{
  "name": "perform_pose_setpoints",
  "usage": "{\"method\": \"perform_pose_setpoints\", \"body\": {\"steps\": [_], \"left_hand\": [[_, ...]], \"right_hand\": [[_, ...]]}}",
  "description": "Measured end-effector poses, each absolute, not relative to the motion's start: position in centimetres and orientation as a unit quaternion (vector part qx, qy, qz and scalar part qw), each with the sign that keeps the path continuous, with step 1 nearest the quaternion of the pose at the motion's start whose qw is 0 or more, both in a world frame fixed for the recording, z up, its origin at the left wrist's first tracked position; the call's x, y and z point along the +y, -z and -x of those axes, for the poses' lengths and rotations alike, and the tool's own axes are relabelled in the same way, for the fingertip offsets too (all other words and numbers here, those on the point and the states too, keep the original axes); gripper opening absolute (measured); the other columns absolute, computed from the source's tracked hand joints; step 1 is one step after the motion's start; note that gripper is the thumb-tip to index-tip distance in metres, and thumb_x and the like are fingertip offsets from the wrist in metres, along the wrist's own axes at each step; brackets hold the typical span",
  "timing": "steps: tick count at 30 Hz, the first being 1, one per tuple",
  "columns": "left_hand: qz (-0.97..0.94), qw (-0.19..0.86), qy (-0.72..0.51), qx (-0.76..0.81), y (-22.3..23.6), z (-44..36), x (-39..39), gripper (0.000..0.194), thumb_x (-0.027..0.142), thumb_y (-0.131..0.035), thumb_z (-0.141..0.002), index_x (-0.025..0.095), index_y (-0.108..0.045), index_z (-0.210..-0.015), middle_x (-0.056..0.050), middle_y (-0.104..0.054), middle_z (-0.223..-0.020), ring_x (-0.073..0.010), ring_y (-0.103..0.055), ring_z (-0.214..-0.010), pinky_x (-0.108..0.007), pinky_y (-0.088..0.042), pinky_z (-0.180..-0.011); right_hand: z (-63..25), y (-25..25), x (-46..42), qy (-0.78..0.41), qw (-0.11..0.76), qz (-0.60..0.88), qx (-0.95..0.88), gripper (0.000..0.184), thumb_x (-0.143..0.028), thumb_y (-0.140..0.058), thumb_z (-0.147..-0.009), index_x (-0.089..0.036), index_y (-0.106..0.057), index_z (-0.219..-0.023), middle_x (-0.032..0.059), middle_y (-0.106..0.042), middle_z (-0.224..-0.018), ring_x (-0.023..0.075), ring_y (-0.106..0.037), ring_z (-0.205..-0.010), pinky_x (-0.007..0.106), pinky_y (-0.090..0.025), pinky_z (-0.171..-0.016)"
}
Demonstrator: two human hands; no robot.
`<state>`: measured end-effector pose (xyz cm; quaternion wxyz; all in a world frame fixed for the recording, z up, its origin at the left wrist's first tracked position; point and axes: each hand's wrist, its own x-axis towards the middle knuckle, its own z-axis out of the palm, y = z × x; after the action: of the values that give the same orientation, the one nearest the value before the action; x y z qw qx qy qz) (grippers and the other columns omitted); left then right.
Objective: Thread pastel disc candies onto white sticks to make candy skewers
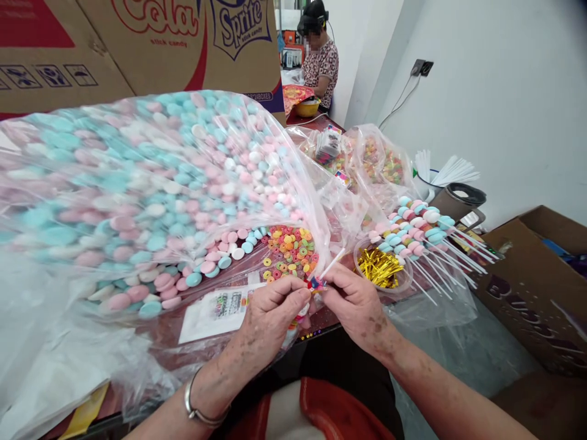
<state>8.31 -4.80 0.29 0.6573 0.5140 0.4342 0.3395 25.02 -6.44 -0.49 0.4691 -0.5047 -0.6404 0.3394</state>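
Close to the table's front edge, my left hand (268, 315) and my right hand (360, 308) meet around a wrapped candy skewer (301, 313). Its white stick (333, 261) points up and to the right between them. Thumb and fingers of both hands pinch the printed wrapper's gathered neck, below the stick. My fingers cover much of the candy. Just right of my right hand is a clear bowl of gold twist ties (380, 269). Loose ring candies (288, 247) lie beyond my left hand, and a white printed sheet (215, 311) is beside it.
A big clear bag of pastel candies (183, 165) fills the left. Finished-looking skewers (415, 229) are piled at right, near a container of white sticks (452, 171) and a grey jug (458, 198). Cartons (197, 55) stand behind; an open box (532, 287) is at right. Another person (323, 67) works farther back.
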Motion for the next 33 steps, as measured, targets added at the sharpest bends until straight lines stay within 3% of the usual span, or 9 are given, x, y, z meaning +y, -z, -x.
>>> {"method": "perform_pose_setpoints", "body": {"steps": [5, 11, 16, 23, 26, 28, 30, 33], "left_hand": [[-0.52, 0.649, -0.34, 0.439, 0.3, -8.4, -4.9, 0.023, 0.033, -0.059, -0.088, 0.017, -0.06, -0.073, 0.0, -0.063, -0.059, -0.0104, -0.055, -0.051, -0.02, -0.04, -0.049], [-0.451, 0.694, -0.382, 0.41, 0.2, -8.8, -5.1, 0.014, 0.029, -0.067, -0.084, 0.02, -0.059, -0.091, 0.004, -0.064, -0.064, -0.0083, -0.055, -0.048, -0.018, -0.043, -0.046], [-0.461, 0.667, -0.404, 0.423, 0.1, -8.7, -5.1, 0.014, 0.028, -0.069, -0.083, 0.019, -0.061, -0.089, 0.003, -0.065, -0.064, -0.0078, -0.056, -0.047, -0.016, -0.043, -0.044], [-0.394, 0.697, -0.416, 0.431, -0.1, -9.0, -4.9, 0.017, 0.028, -0.07, -0.079, 0.02, -0.06, -0.088, 0.002, -0.067, -0.06, -0.0089, -0.056, -0.041, -0.015, -0.039, -0.038], [-0.354, 0.721, -0.415, 0.427, -0.3, -9.2, -4.9, 0.016, 0.027, -0.071, -0.077, 0.018, -0.059, -0.083, 0.002, -0.067, -0.06, -0.0087, -0.054, -0.039, -0.016, -0.04, -0.037], [-0.337, 0.731, -0.416, 0.423, -0.4, -9.2, -4.9, 0.016, 0.026, -0.071, -0.076, 0.018, -0.058, -0.079, 0.001, -0.067, -0.059, -0.0083, -0.054, -0.038, -0.016, -0.04, -0.037], [-0.316, 0.739, -0.415, 0.426, -0.3, -9.3, -4.8, 0.017, 0.026, -0.072, -0.075, 0.017, -0.057, -0.075, 0.001, -0.066, -0.058, -0.0082, -0.053, -0.038, -0.016, -0.04, -0.036], [-0.285, 0.744, -0.405, 0.449, -0.1, -9.3, -4.5, 0.02, 0.025, -0.075, -0.071, 0.018, -0.056, -0.073, 0.002, -0.064, -0.053, -0.0089, -0.052, -0.035, -0.016, -0.04, -0.034]], "right_hand": [[-24.8, 1.6, -6.6, -0.31, 0.475, 0.505, -0.65, 0.018, -0.009, -0.049, -0.083, -0.018, -0.064, -0.076, 0.0, -0.059, -0.077, 0.0131, -0.054, -0.075, 0.023, -0.043, -0.072], [-25.0, 1.8, -6.4, -0.266, 0.47, 0.501, -0.676, 0.02, -0.007, -0.05, -0.082, -0.019, -0.064, -0.075, 0.0, -0.057, -0.075, 0.0133, -0.053, -0.073, 0.023, -0.042, -0.068], [-24.9, 1.8, -6.4, -0.236, 0.457, 0.51, -0.689, 0.02, -0.007, -0.052, -0.083, -0.018, -0.062, -0.07, -0.0011, -0.054, -0.071, 0.0122, -0.05, -0.07, 0.023, -0.039, -0.066], [-24.5, 1.7, -6.5, -0.361, 0.48, 0.516, -0.612, 0.015, -0.013, -0.056, -0.086, -0.018, -0.07, -0.084, -0.0014, -0.063, -0.078, 0.012, -0.057, -0.075, 0.022, -0.044, -0.07], [-24.1, 1.7, -6.6, -0.382, 0.473, 0.519, -0.6, 0.016, -0.014, -0.056, -0.088, -0.018, -0.068, -0.079, -0.0016, -0.064, -0.075, 0.0118, -0.058, -0.071, 0.022, -0.046, -0.069], [-23.8, 2.1, -6.7, -0.298, 0.477, 0.528, -0.636, 0.019, -0.012, -0.054, -0.089, -0.017, -0.065, -0.074, -0.0008, -0.061, -0.07, 0.0122, -0.057, -0.067, 0.023, -0.045, -0.065], [-23.7, 2.6, -6.8, -0.136, 0.468, 0.52, -0.702, 0.02, -0.011, -0.053, -0.091, -0.017, -0.065, -0.076, 0.0013, -0.059, -0.07, 0.0141, -0.054, -0.067, 0.027, -0.045, -0.065], [-24.2, 2.9, -6.7, 0.077, 0.418, 0.438, -0.792, 0.018, -0.012, -0.05, -0.095, -0.014, -0.068, -0.093, 0.0071, -0.065, -0.08, 0.0194, -0.055, -0.077, 0.034, -0.046, -0.075]]}}
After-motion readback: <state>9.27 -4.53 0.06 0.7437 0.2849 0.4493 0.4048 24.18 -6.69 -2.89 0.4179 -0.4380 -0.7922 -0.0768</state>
